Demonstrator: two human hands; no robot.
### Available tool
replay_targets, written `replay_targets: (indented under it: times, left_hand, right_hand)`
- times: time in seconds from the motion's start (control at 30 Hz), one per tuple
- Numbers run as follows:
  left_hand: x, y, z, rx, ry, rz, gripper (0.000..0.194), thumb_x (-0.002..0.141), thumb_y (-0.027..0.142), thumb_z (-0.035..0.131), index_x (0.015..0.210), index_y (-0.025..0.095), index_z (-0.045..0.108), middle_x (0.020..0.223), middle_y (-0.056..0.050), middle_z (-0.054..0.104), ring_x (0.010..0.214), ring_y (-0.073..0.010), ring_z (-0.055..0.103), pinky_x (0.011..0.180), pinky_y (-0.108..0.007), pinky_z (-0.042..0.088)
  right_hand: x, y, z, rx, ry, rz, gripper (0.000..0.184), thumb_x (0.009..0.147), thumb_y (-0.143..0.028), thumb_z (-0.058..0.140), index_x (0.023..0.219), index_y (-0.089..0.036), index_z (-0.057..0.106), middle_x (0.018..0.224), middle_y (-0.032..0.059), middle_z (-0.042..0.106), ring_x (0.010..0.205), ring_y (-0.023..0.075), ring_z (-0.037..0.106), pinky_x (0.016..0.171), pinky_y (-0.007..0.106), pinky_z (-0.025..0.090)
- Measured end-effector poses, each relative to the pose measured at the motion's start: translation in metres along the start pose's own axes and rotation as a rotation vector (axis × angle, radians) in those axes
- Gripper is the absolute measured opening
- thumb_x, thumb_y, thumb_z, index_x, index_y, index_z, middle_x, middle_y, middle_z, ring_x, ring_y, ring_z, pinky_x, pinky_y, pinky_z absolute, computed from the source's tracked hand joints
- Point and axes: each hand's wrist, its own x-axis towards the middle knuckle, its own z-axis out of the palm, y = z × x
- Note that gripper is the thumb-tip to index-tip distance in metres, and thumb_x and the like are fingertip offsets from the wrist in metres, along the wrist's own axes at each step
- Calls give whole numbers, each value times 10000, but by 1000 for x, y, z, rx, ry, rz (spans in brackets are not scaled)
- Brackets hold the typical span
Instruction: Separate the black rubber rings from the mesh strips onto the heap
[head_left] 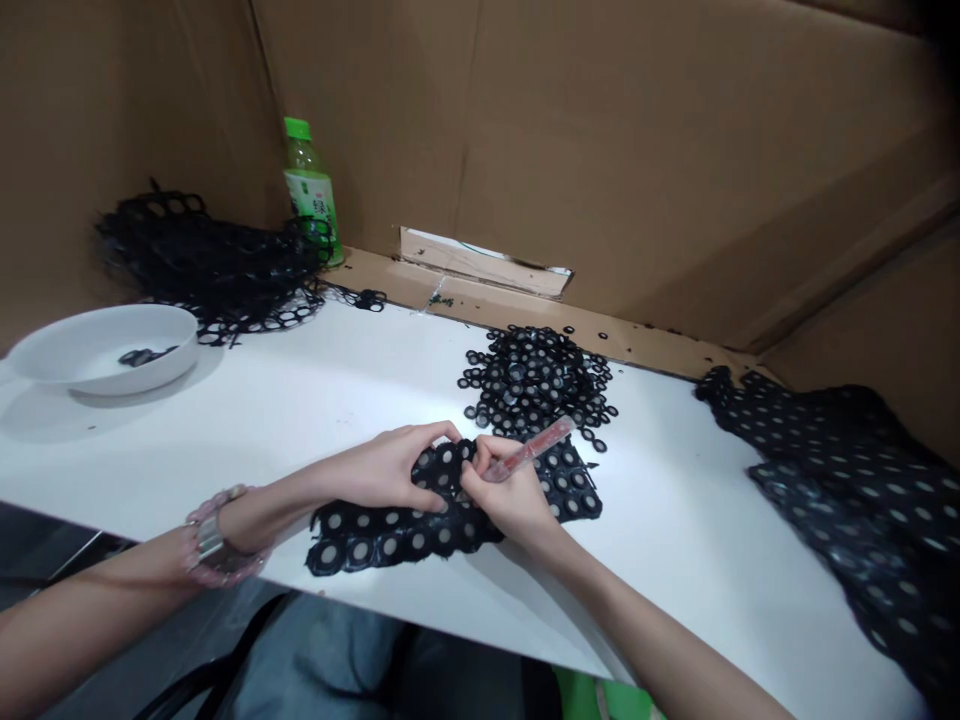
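Note:
A black rubber-like sheet point(360, 548) with rows of round pale-centred pieces lies near the table's front edge, part of it raised or folded up under my hands. My left hand point(390, 468) is curled over this raised part, thumb on the near side and fingers on the far side. My right hand point(514, 495) grips a slim tool with a translucent red handle point(531, 447) like a pen; its tip is hidden at the sheet. Just beyond my hands is a heap of loose black rings with pale centres point(536, 375).
On the left stand a white plastic bowl point(150, 378) with a few dark bits inside, a tangle of black perforated scrap point(210, 250) and a green-capped bottle point(304, 185). More dotted black sheets point(847, 470) lie at the right. Cardboard walls point(600, 150) enclose the white table point(675, 480).

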Motion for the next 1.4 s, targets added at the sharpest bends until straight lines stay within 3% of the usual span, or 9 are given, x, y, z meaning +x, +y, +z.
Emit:
replay_targets:
  times: [0.37, 0.7, 0.9, 1.13, 1.4]
  left_hand:
    - [2, -4, 1, -165, -42, -18, 355, 688, 222, 614, 1014, 192, 479, 1005, -16, 568, 956, -195, 517, 863, -307, 387]
    - [-5, 9, 0, 18, -36, -113, 455, 716, 265, 563, 1148, 213, 427, 1104, -47, 559, 970, -230, 529, 833, -326, 403]
    - [-7, 4, 11, 17, 12, -145, 700, 542, 357, 734, 1163, 223, 441, 1144, -60, 553, 1046, -281, 508, 860, -349, 408]
    - [-11, 6, 14, -35, 34, -67, 620, 589, 234, 670, 1157, 225, 423, 1095, -44, 561, 996, -245, 523, 848, -348, 409]
    - [-12, 13, 14, 23, 36, -118, 646, 601, 214, 644, 1200, 241, 403, 1066, -38, 579, 933, -233, 551, 784, -314, 429]
  right_hand:
    - [-7, -2, 2, -200, -59, -151, 281, 668, -133, 484, 501, -196, 267, 436, -63, 327, 433, 75, 300, 447, 223, 227]
    - [-1, 0, -3, 79, 33, 21, 271, 634, -133, 511, 491, -206, 293, 443, -74, 332, 427, 77, 357, 428, 206, 273]
    - [-3, -1, -5, 165, 52, 29, 282, 642, -164, 532, 496, -212, 294, 429, -79, 347, 390, 79, 389, 404, 205, 280]
    - [-16, -9, -4, 22, -9, 2, 278, 623, -143, 514, 471, -201, 288, 437, -72, 322, 417, 64, 295, 410, 206, 220]
    - [-19, -6, -1, -23, -45, -56, 273, 633, -115, 487, 485, -198, 274, 453, -71, 296, 451, 72, 274, 440, 221, 211]
